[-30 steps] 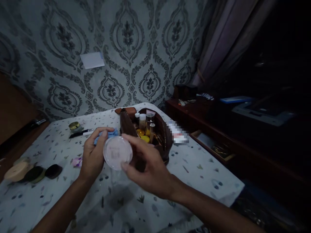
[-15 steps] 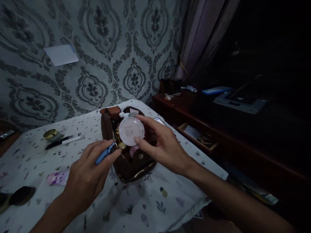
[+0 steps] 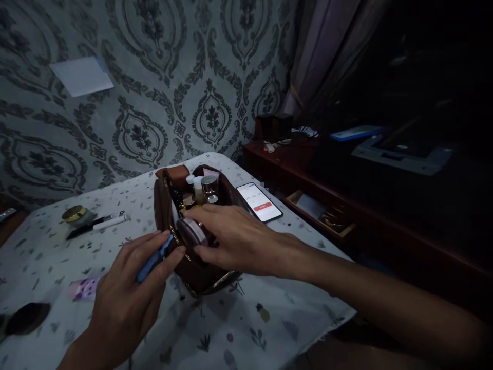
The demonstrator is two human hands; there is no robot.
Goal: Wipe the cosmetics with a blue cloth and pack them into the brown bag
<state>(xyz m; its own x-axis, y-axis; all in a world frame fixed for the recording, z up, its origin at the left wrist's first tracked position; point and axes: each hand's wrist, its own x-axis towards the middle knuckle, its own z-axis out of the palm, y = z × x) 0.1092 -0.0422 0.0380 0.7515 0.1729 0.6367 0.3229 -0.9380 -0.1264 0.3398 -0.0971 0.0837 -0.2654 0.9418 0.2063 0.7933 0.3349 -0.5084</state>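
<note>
An open brown zippered bag [image 3: 162,205] stands on the table, holding several small items. Inside its mouth my right hand [image 3: 239,241] grips a round, pale compact-like case [image 3: 190,232] between thumb and fingers, tilted on edge. My left hand [image 3: 131,288] pinches the bag's zippered near-left rim. Something blue [image 3: 152,262] shows between that hand's thumb and forefinger; what it is I cannot make out. Farther back in the bag stand a silver-capped jar [image 3: 209,188] and a white-capped bottle [image 3: 198,189]. My right hand hides part of the bag's inside.
A lit phone [image 3: 262,203] lies right of the bag. On the left are a gold-lidded jar [image 3: 75,215], a white pen [image 3: 110,222], a pink-purple tube [image 3: 83,289] and dark sunglasses [image 3: 29,318]. An open drawer [image 3: 319,213] juts out from the dark red desk [image 3: 277,164].
The round case has gone down into the bag with my right hand and turned from face-on to edge-on. The phone and the silver-capped jar now show more fully. My left hand stays at the rim.
</note>
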